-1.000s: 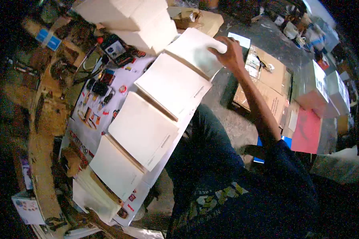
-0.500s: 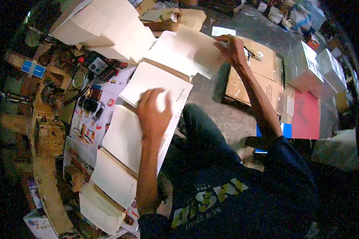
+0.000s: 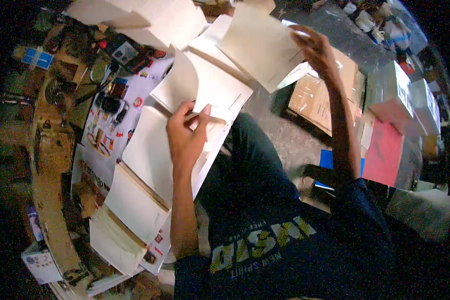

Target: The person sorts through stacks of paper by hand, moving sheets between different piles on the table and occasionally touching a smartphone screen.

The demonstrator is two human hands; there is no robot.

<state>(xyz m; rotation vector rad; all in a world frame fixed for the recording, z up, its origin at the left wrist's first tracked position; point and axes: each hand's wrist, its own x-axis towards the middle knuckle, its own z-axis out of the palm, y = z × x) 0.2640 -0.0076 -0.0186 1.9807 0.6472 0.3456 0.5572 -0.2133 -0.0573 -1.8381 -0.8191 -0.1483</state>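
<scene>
My left hand [image 3: 186, 137] is closed at the near edge of a white stack [image 3: 217, 87], thumb and fingers pinched on a paper sheet. The left part of that sheet [image 3: 181, 82] curls upward. Higher and to the right, my right hand [image 3: 316, 50] has bent fingers at the right edge of a large cream sheet [image 3: 260, 45], which is raised and slightly blurred. Below my left hand's stack lie more paper stacks [image 3: 147, 145], [image 3: 135, 202], [image 3: 117, 240] in an overlapping row.
A printed sheet with pictures [image 3: 107, 135] lies under the stacks. Big folded paper sheets [image 3: 160, 25] stand at the top. Flat cardboard [image 3: 317, 100], white boxes [image 3: 392, 90] and a red panel [image 3: 383, 152] are at the right. A wooden beam [image 3: 52, 200] runs along the left.
My right hand has moved up and right, and the cream sheet is lifted. My left hand has gone from lying over the stack to pinching a sheet, which now curls. The view has shifted slightly.
</scene>
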